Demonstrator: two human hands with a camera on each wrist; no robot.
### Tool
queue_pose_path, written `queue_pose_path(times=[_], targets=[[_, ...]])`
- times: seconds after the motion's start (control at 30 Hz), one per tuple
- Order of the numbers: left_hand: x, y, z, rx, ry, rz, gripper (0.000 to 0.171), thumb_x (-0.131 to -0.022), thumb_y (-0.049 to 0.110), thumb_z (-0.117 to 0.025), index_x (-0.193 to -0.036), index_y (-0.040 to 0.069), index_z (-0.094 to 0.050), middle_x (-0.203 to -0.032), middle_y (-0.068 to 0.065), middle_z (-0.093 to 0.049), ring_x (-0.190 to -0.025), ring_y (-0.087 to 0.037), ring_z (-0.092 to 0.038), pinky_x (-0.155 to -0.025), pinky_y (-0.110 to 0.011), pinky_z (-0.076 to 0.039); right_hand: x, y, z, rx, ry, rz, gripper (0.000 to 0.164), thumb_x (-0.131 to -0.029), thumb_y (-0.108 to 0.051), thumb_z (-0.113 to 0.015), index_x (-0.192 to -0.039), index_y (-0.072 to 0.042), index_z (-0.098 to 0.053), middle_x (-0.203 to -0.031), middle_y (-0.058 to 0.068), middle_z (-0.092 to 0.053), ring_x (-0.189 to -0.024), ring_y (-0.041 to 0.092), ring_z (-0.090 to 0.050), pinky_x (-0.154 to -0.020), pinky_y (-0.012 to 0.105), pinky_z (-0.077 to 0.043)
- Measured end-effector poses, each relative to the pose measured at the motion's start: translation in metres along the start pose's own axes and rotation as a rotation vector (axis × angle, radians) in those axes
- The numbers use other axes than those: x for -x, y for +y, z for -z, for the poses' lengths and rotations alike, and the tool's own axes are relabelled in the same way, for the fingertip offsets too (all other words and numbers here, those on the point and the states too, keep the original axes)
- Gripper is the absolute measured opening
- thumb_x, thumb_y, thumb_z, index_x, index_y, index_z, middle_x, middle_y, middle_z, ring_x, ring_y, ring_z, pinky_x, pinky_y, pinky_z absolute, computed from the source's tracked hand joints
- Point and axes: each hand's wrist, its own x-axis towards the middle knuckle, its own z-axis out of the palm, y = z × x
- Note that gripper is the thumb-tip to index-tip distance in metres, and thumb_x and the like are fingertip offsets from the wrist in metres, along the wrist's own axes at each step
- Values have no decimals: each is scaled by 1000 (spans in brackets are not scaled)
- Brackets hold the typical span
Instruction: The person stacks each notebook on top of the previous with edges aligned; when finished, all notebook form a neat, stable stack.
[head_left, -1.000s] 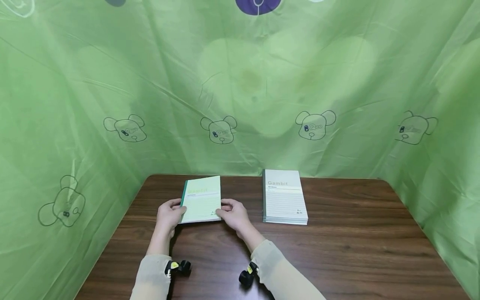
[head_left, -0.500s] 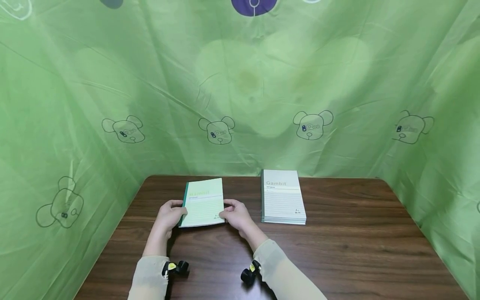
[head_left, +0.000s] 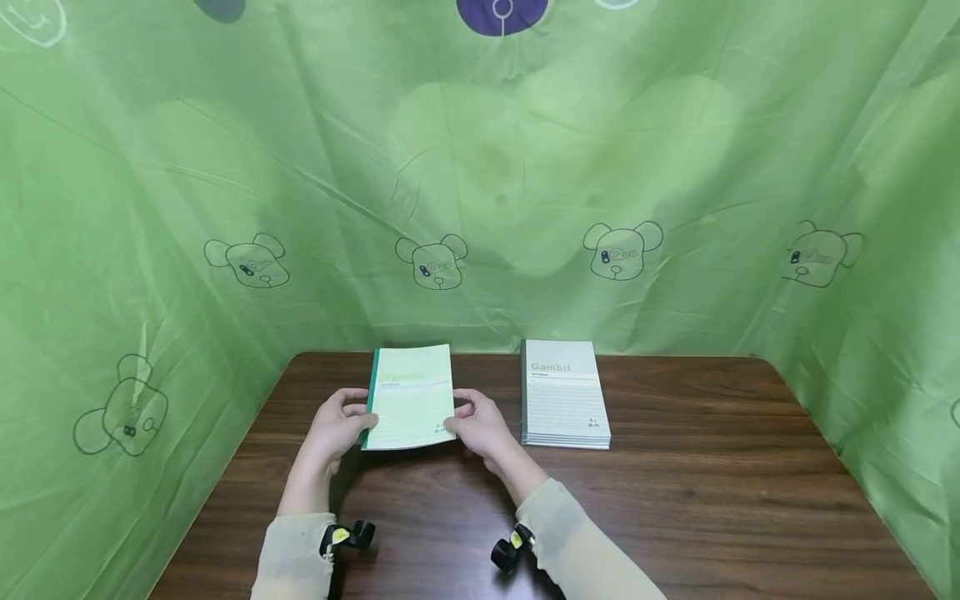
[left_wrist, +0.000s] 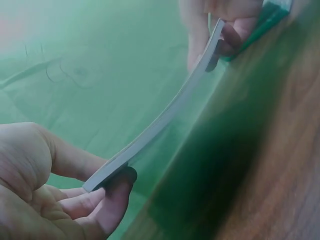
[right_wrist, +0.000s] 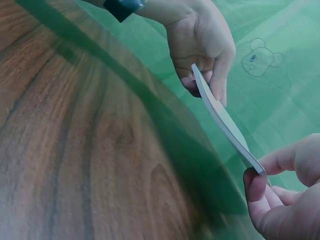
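Note:
A thin pale-green notebook (head_left: 414, 400) with a dark green spine is held between both hands, raised off the table and bowed slightly in the wrist views. My left hand (head_left: 333, 427) pinches its spine side near the lower corner, thumb on the cover and fingers beneath. On the opposite edge my right hand (head_left: 483, 425) pinches it the same way. Seen edge-on in the left wrist view, the notebook (left_wrist: 155, 122) curves between the two hands. A neat stack of grey-white notebooks (head_left: 566, 396) lies to the right, apart from both hands.
The dark wooden table (head_left: 697, 467) reaches back to a green cloth curtain (head_left: 517, 175) with printed bear heads, which also encloses both sides. Small black cameras are strapped at both sleeves, the left camera (head_left: 360, 534) and the right camera (head_left: 506, 554).
The notebook dipped slightly toward me, then its far edge rose, with its cover facing me more. Both hands keep their hold and have moved slightly with it. The stack stays put.

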Motion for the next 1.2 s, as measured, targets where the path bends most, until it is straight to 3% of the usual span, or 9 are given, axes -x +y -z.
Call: queue_pose_path(times=[0.1,0.27,0.47,0.9,1.2], targets=[[-1,6,-3,30,3,-17,56,-104,2,-67,-156,-3,-45,-127,-24,-69,-88,-23,-74,-73,-38,-62,0,-2,6,-4,2,23,61,-89,2,-73,-149,0,-61,-108,12,-65,-83,17,-61,-58,28,-49],[0,20,-11,44,8,-40,55,-104,2,-68,-154,-1,-47,-128,-24,-70,-88,-21,-74,-75,-36,-61,0,-6,18,-4,5,65,61,-91,1,-73,-151,1,-59,-111,14,-66,-91,17,-66,-75,30,-54],[-1,41,-26,62,-3,-73,54,-103,3,-70,-153,0,-50,-126,-24,-72,-87,-20,-74,-72,-34,-59,5,-12,40,-24,29,91,62,-93,1,-73,-153,2,-57,-111,15,-65,-92,18,-65,-84,38,-58],[-5,69,-76,163,-46,-120,50,-101,-2,-71,-149,-1,-56,-121,-24,-73,-83,-21,-74,-70,-33,-60,16,-12,99,-37,69,75,63,-98,-4,-74,-158,-3,-54,-118,14,-63,-97,17,-63,-84,27,-55],[-8,75,-112,225,-54,-159,48,-100,-3,-73,-146,3,-60,-118,-21,-76,-88,-22,-75,-72,-35,-61,24,0,133,-146,96,171,62,-101,-2,-74,-159,-5,-53,-117,12,-65,-89,9,-64,-84,24,-56]])
